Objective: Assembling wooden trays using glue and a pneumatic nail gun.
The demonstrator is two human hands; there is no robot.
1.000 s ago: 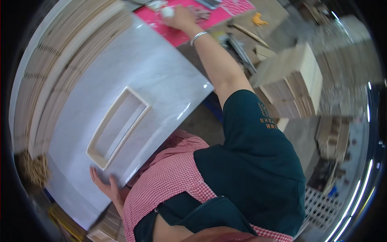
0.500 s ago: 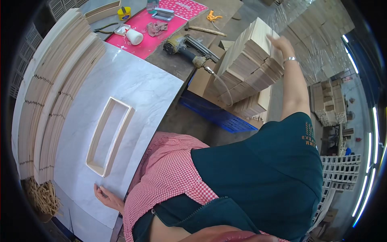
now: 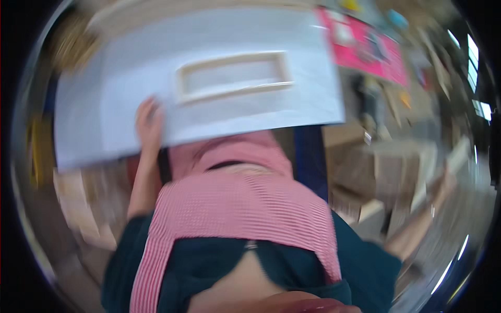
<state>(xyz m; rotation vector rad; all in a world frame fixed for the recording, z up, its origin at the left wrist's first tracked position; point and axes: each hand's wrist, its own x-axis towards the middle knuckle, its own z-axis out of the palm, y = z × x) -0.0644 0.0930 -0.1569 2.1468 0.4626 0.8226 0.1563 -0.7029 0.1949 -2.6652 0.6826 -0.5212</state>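
In the head view, blurred by motion, a worker in a red-checked apron (image 3: 245,203) stands at a white worktop (image 3: 313,99), 2 hands spread well apart at opposite sides of the picture. An open wooden frame (image 3: 235,92) lies flat in the upper center, its long side facing the worker, a placement that seems to keep it steady and within easy reach. At center left, the left hand (image 3: 150,124) rests on the worktop just beside the frame's near left corner, apparently apart from it and perhaps serving as a prop for the leaning body. Its forearm rises nearly straight from the lower left, fingers loosely bent toward the top; whether anything sits between them cannot be told. At far right, the right arm stretches outward past stacked wood (image 3: 399,164), a bracelet (image 3: 432,211) at the wrist. The right hand (image 3: 445,186) appears beside a pale board (image 3: 459,154), but blur hides whether its fingers grip it. A pink mat (image 3: 360,47) at upper right holds smaller items, likely set aside to leave the frame room.
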